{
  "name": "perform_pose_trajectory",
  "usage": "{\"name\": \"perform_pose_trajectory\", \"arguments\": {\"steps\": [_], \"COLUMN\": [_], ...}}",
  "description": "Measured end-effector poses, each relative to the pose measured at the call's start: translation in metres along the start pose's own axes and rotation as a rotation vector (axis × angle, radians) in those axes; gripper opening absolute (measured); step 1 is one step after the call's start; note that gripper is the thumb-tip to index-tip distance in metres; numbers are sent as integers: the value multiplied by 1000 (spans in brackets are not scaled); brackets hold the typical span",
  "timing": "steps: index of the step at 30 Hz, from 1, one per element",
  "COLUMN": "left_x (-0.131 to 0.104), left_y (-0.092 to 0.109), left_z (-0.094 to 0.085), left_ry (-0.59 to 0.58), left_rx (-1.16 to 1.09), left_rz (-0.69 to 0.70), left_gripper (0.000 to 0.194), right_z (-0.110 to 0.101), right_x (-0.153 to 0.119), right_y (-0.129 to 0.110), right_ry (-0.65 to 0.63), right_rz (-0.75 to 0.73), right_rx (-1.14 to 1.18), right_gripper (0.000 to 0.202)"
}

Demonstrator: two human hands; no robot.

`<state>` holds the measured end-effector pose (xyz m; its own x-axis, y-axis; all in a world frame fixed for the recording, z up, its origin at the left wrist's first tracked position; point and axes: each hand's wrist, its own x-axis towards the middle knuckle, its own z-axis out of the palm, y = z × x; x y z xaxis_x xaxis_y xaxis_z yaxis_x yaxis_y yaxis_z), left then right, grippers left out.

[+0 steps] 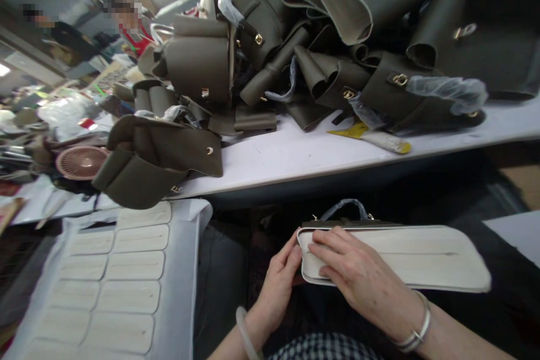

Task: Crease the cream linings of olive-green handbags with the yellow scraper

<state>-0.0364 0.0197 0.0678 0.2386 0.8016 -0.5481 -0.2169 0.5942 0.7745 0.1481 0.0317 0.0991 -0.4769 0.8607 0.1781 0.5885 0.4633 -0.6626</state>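
Observation:
In front of me lies an olive handbag [340, 223], with its rim and plastic-wrapped handle [343, 203] showing at the back. A long cream panel [426, 259] with rounded corners and a thin line along its middle faces up on it. My left hand [276, 281] grips the bag's left end, thumb at the panel's edge; some of its fingers are hidden behind. Across the panel's left part lies my right hand [358, 264], fingers stretched out and pressed flat on the surface. Most of the bag's body is out of sight beneath the panel.
Several olive bag parts [198, 62] are heaped on the white table [270, 157] ahead. Rows of cream panels [126, 298] lie on a sheet at left. A yellow-and-white tool [375, 138] and pink fan [82, 162] are on the table. Two people stand far back left.

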Motion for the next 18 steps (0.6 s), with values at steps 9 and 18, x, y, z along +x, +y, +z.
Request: {"name": "perform_pose_trajectory", "arguments": {"steps": [9, 18], "left_x": [3, 4], "left_y": [17, 2], "left_z": [13, 14], "left_ry": [56, -37], "left_rx": [256, -78], "left_rz": [13, 43], "left_gripper": [54, 46], "right_z": [3, -1], "right_x": [-2, -5], "right_y": [0, -7], "right_ry": [92, 134], "right_rz": [-9, 61], "right_rx": [-3, 68], "right_gripper": [24, 28]}}
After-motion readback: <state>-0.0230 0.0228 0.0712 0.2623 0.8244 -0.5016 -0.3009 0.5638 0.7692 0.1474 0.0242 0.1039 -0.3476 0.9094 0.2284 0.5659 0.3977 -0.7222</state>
